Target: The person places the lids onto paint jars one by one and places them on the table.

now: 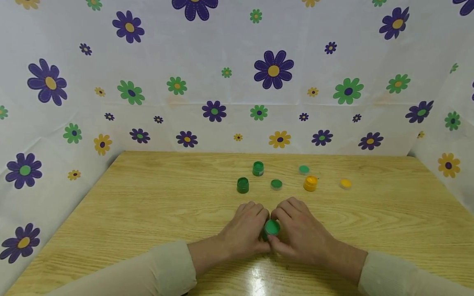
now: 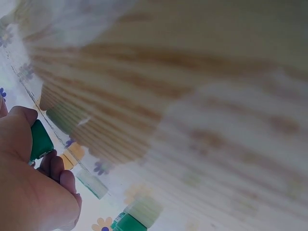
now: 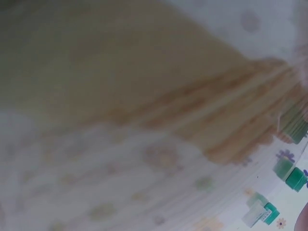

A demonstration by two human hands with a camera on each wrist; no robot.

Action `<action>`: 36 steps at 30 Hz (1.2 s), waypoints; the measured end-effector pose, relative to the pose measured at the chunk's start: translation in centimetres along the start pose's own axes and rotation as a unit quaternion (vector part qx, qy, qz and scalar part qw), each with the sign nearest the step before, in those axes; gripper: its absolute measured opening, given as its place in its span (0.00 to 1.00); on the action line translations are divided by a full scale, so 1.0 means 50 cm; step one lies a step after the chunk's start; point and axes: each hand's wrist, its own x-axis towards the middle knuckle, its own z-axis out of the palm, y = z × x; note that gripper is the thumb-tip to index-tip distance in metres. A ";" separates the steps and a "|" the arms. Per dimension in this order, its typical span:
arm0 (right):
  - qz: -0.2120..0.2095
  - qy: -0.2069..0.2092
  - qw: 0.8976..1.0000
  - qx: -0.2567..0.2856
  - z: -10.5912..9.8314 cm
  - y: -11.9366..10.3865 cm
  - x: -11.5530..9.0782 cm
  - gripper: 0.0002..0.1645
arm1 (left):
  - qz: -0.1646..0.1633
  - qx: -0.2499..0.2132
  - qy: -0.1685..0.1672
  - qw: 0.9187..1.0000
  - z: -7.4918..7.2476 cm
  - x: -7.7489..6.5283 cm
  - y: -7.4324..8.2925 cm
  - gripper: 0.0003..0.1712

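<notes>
Low at the front of the table, a small green paint jar with a light green top is held between both hands. The left hand grips its left side, thumb toward the front and fingers behind. From the right, the right hand pinches the jar near the top, its thumb tip at the near rim. In the left wrist view the green jar shows between the thumb and the curled fingers of the left hand. The right wrist view catches only an edge of the right hand.
Beyond the hands stand two uncovered green paint jars, one farther back and one nearer. A dark green lid, a lighter green lid, an orange-yellow paint jar and a yellow lid lie rightward. A flowered cloth surrounds the wooden table.
</notes>
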 end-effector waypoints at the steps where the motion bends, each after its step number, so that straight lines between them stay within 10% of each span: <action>1: -0.001 0.001 1.000 -0.001 0.000 0.000 0.000 0.16 | 0.001 0.001 0.001 1.000 0.000 0.000 0.000 0.21; 36: 0.061 -0.005 0.998 0.004 -0.008 -0.003 -0.006 0.26 | 0.009 -0.002 0.008 1.000 0.000 -0.003 0.002 0.22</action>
